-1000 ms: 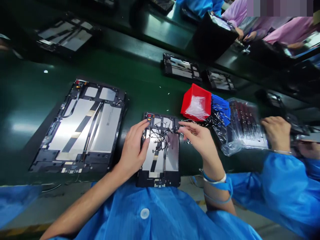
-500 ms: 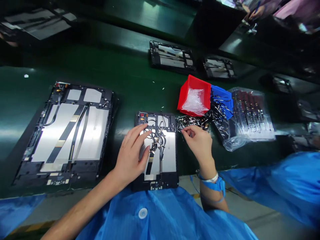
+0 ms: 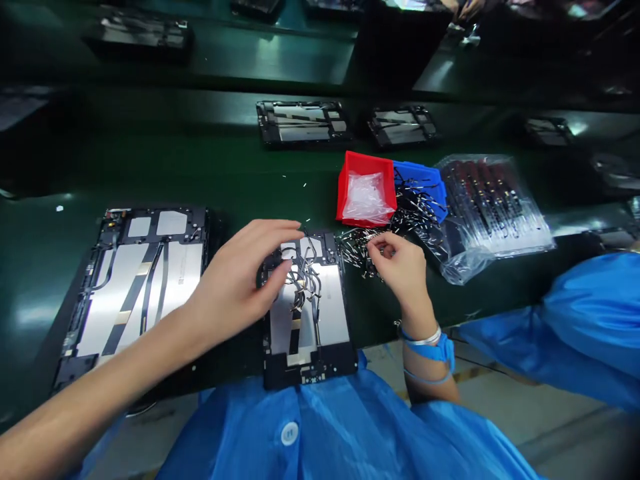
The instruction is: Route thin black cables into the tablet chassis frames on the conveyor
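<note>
An opened tablet (image 3: pixel 333 313) lies in front of me at the table's edge, its silver inside facing up. A tangle of short black flex cables (image 3: pixel 305 280) rests on its upper half. My left hand (image 3: pixel 245 270) hovers over the tablet's upper left, thumb and fingers apart, with nothing visible between them. My right hand (image 3: pixel 403 267) is at the near edge of a heap of small black-and-silver strips (image 3: pixel 354 248), right of the tablet. Its thumb and forefinger are pinched together; whatever is between them is too small to make out.
A larger opened tablet (image 3: pixel 187 267) lies to the left, partly behind my left arm. Beyond the heap stand a red bin (image 3: pixel 343 193) with clear plastic pieces and a blue bin (image 3: pixel 435 183) of strips. Bagged strips (image 3: pixel 505 213) lie right; more opened tablets (image 3: pixel 305 123) lie farther back.
My view has turned, shifting the scene. My left hand has lifted up and left off the cable tangle. My right hand stays pinched, now reaching slightly farther into the heap.
</note>
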`<state>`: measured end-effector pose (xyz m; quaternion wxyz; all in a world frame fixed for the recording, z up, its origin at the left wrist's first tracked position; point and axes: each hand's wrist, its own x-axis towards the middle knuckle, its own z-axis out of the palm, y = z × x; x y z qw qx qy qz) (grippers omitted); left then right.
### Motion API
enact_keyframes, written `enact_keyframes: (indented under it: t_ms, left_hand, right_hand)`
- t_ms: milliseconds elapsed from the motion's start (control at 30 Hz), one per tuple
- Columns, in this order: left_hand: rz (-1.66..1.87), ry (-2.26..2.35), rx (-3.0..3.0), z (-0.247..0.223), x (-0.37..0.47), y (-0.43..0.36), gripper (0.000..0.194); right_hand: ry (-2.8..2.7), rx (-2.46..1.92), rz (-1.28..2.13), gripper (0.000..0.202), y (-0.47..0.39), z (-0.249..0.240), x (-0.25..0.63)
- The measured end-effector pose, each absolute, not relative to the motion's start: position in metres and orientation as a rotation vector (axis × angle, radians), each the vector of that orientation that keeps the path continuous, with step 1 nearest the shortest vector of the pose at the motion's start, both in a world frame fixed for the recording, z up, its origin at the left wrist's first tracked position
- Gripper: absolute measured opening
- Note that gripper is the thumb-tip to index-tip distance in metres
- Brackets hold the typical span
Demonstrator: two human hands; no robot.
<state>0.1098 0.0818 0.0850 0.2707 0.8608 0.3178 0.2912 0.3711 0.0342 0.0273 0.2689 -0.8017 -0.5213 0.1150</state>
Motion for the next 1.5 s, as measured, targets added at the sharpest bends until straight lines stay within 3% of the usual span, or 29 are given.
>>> enact_keyframes:
  t_ms: [267,633,833,1000,1233,1400,1500]
  left_hand:
    - [0.581,0.770,1.949,0.070,0.149,0.111,0.025]
    - [0.577,0.643,1.370,0.058,0.148,0.109,0.023]
    - [0.516,0.648,1.226,0.057,0.153,0.100,0.012]
    - [0.531,0.769,1.207,0.058,0.154,0.103,0.005]
    - [0.611,0.785,1.244,0.057,0.155,0.107,0.005]
    - [0.593,0.843,1.221,0.054,0.152,0.113,0.007]
    - [0.602,0.870,1.201,0.052,0.151,0.117,0.019]
  right_hand:
    - [-1.260,-1.420,1.068,0.019,0.035,0.052,0.361]
    - [-0.977,-1.268,1.149,0.022,0.052,0.051,0.323]
    - [-0.931,-1.293,0.920,0.021,0.054,0.041,0.299]
    - [-1.294,-1.436,0.270,0.004,0.047,0.041,0.295]
    - [-1.770,-1.284,-0.162,0.016,0.049,0.042,0.304]
    - [-1.607,-1.624,-0.344,0.022,0.077,0.039,0.345]
    - [-1.559,-1.667,-0.447,0.024,0.085,0.040,0.357]
